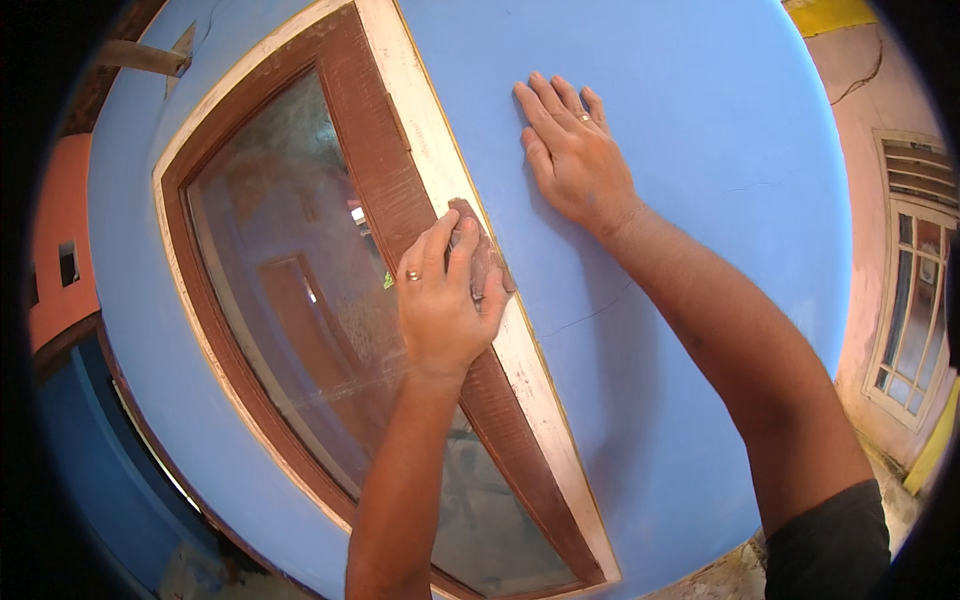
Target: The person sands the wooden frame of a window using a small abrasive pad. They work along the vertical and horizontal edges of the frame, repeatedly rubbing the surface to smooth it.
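My left hand (440, 295) presses a folded brown piece of sandpaper (484, 262) against the white window frame (530, 385), at its right upright. The fingers lie over the sheet and partly cover it; a ring shows on one finger. Beside that upright is the reddish-brown sash (365, 110) around a reflecting glass pane (290, 215). Higher and to the right, my right hand (575, 150) rests flat on the blue wall (690, 120), fingers stretched out, holding nothing. It wears a ring too.
A thin crack runs across the wall below my right forearm. At the far right stands a pink wall (850, 130) with a pale paned window (910, 300). An orange wall (65, 220) shows at the left rim, and a beam end (145, 58) juts out at upper left.
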### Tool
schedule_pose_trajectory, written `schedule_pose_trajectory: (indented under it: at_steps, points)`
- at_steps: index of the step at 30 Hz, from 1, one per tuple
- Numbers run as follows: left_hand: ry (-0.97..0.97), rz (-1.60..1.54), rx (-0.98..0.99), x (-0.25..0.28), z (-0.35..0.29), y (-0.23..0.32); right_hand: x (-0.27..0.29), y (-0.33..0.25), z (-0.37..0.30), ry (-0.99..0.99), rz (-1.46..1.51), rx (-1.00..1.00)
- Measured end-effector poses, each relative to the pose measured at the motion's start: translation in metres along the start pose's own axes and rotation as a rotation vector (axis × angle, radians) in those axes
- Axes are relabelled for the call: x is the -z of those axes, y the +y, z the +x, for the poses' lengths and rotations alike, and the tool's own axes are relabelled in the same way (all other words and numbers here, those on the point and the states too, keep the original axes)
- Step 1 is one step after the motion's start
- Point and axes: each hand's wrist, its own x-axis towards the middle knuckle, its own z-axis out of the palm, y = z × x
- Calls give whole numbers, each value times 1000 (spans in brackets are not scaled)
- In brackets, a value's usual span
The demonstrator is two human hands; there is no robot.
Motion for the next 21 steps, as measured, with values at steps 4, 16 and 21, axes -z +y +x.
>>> schedule_pose_trajectory:
  at_steps: [4,16,21]
  points:
    - [-66,107,98,-11,1,21,1,-2,-3,-18,-31,3]
    - [-112,68,213,-21,-18,59,-2,1,-3,33,-3,-29]
    - [-116,150,143,-20,23,41,-1,2,-2,38,-2,-12]
